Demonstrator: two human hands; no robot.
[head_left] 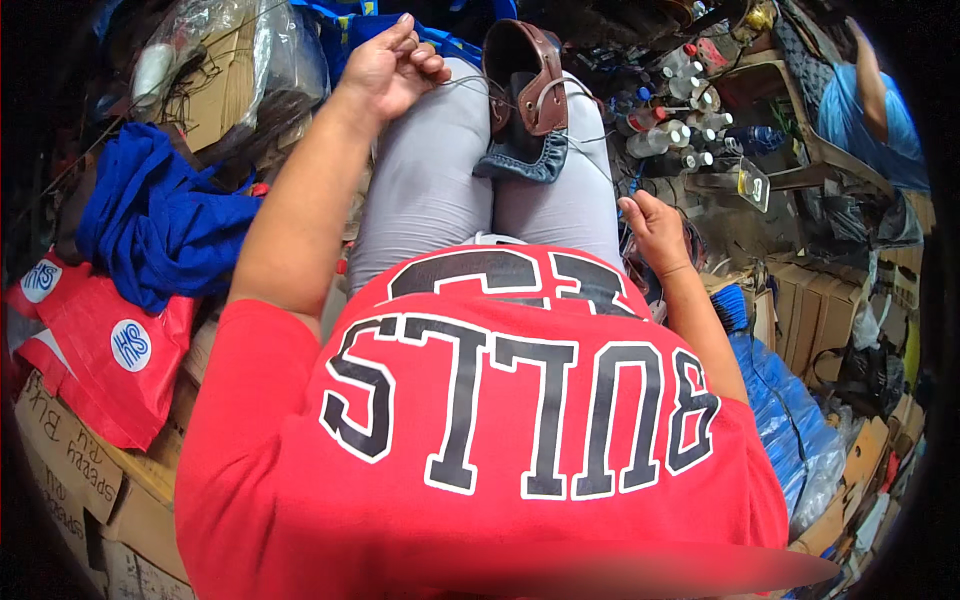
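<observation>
A brown leather shoe (525, 75) stands on my knees on a folded piece of denim (525, 160), over grey trousers (430, 180). My left hand (392, 65) is raised up and to the left of the shoe, fingers pinched on a thin pale thread (462, 82) that runs back to the shoe. My right hand (655, 232) is low beside my right thigh, fingers curled closed. A second strand of thread (597, 160) leads from the shoe toward it.
A blue cloth (150, 225) and red bags (100, 350) lie on cardboard boxes (70, 460) at left. Several small bottles (680, 130) crowd the floor beyond my right knee. A blue plastic-wrapped bundle (790, 410) is at right. Another person in blue (870, 110) is at top right.
</observation>
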